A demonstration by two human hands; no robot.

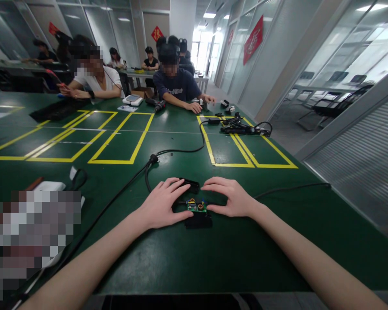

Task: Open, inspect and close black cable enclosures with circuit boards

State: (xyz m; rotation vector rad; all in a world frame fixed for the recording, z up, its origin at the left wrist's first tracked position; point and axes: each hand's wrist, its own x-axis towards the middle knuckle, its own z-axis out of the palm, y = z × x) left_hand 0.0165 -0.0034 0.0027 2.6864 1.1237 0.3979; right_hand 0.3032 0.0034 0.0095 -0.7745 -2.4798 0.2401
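Note:
A small green circuit board (pixel 192 207) with a copper coil and other parts sits between my hands, with a dark lead on each side. My left hand (pixel 161 204) has its fingers spread, and its thumb tip is at the board's lower left corner. Fingers apart, my right hand (pixel 234 198) has its thumb tip at the board's right edge. Beyond the board lies one black plastic case half (pixel 194 186), near the fingertips of both hands. Another flat black piece (pixel 198 221) is just below the board, partly under it.
A black cable with a plug (pixel 154 159) crosses the green table (pixel 261 258) on the left. Another cable (pixel 291 188) runs right. Black cables and adapters (pixel 236 127) lie at the far right. Across the table sit a person in dark clothes (pixel 177 86) and one in white (pixel 111 82).

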